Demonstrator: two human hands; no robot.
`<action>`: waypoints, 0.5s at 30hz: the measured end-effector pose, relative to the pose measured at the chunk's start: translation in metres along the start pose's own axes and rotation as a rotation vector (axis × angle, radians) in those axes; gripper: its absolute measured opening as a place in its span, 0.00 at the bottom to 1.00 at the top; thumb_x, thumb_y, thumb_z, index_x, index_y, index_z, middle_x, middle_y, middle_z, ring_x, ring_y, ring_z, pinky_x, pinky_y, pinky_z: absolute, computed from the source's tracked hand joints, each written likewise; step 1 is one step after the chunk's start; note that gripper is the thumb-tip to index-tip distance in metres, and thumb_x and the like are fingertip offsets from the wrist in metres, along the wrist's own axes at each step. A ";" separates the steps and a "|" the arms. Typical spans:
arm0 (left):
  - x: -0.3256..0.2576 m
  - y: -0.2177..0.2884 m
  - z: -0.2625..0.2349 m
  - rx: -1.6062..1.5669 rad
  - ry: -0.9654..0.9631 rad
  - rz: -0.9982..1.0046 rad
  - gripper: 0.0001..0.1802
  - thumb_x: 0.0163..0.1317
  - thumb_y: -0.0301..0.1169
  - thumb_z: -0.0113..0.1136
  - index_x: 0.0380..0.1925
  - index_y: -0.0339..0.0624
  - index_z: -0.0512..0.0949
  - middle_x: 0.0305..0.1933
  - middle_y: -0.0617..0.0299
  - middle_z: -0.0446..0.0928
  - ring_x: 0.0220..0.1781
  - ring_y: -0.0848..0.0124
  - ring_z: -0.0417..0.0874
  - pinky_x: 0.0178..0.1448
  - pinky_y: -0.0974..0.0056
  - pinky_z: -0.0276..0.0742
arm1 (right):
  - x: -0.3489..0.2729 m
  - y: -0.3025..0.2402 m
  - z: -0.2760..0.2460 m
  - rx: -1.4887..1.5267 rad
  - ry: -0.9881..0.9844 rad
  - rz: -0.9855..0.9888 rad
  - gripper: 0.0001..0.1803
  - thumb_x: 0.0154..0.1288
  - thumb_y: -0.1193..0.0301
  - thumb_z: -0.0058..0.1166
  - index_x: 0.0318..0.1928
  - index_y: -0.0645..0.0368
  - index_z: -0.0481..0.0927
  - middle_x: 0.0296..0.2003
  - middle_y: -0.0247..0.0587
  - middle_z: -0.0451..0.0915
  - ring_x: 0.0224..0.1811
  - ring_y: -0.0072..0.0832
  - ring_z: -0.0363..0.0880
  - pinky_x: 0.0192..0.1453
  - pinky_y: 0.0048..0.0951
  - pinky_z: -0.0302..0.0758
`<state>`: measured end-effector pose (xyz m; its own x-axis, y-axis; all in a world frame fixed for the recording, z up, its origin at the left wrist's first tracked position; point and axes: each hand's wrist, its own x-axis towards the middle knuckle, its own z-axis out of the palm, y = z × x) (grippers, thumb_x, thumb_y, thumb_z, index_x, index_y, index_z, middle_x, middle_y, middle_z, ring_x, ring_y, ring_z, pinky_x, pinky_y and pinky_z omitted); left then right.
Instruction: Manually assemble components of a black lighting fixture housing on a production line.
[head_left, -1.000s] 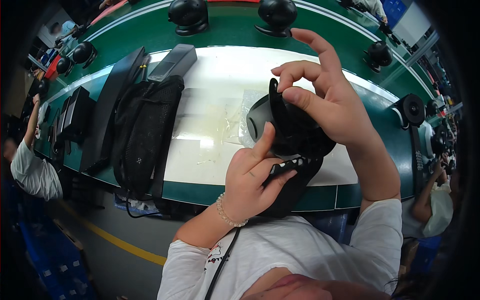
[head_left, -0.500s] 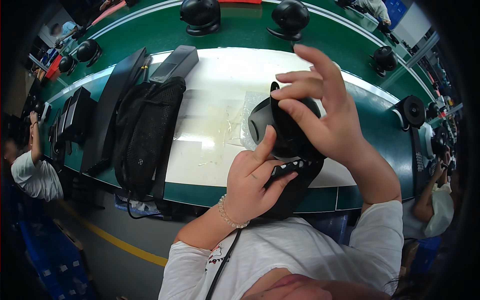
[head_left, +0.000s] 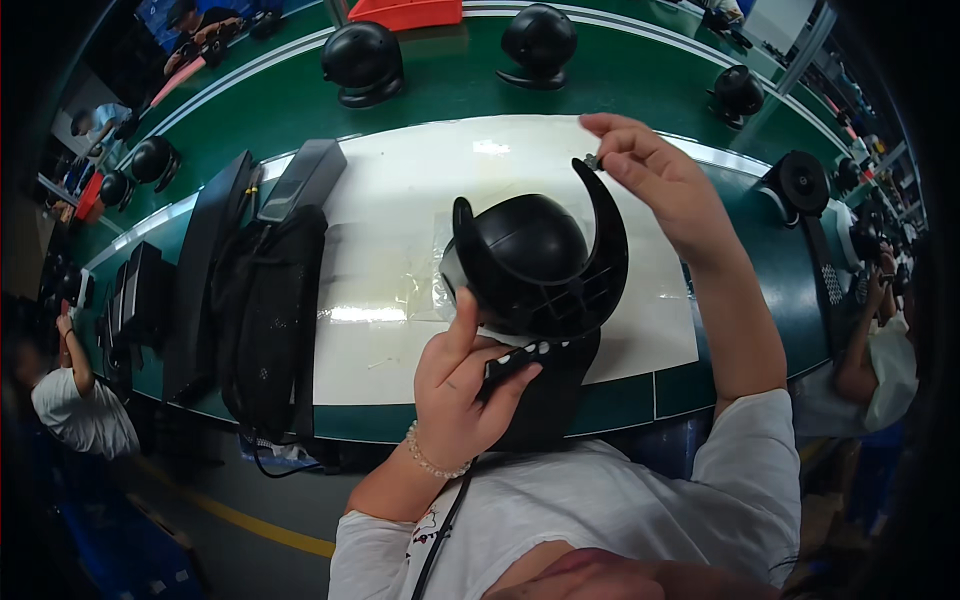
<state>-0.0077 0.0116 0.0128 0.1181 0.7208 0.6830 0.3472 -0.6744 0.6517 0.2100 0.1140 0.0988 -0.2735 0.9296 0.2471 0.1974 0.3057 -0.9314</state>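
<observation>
A round black device (head_left: 530,235) with a crescent-shaped black base (head_left: 590,305) rests tipped on the white mat, the two horns of the crescent pointing away from me. My left hand (head_left: 460,375) is closed on a black strip with pale round dots (head_left: 520,358). Its raised finger lies against the near left side of the device. At the tip of the right horn, my right hand (head_left: 645,175) pinches a small dark grey piece (head_left: 592,162), which looks textured. Whether that piece touches the horn I cannot tell.
A white mat (head_left: 380,270) covers the green bench. On its left lie a black mesh bag (head_left: 265,320), a grey box (head_left: 305,180) and a long black box (head_left: 205,280). More round devices (head_left: 362,62) and a red tray (head_left: 405,12) stand beyond. Co-workers sit at both sides.
The crescent base, seen nearly edge-on before, now faces up with both horns showing. My right hand has moved from above the device to the right horn's tip. My left hand keeps the strip.
</observation>
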 end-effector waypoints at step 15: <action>0.000 0.000 -0.001 0.072 -0.052 0.003 0.15 0.36 0.22 0.69 0.25 0.33 0.73 0.62 0.41 0.59 0.29 0.66 0.75 0.34 0.68 0.70 | -0.004 0.008 0.004 0.018 -0.014 0.020 0.07 0.62 0.69 0.47 0.32 0.59 0.73 0.51 0.43 0.70 0.52 0.25 0.66 0.58 0.28 0.59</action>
<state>-0.0086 0.0120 0.0130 0.1668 0.7274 0.6656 0.4123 -0.6647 0.6231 0.2094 0.1117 0.0893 -0.2827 0.9326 0.2244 0.1862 0.2829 -0.9409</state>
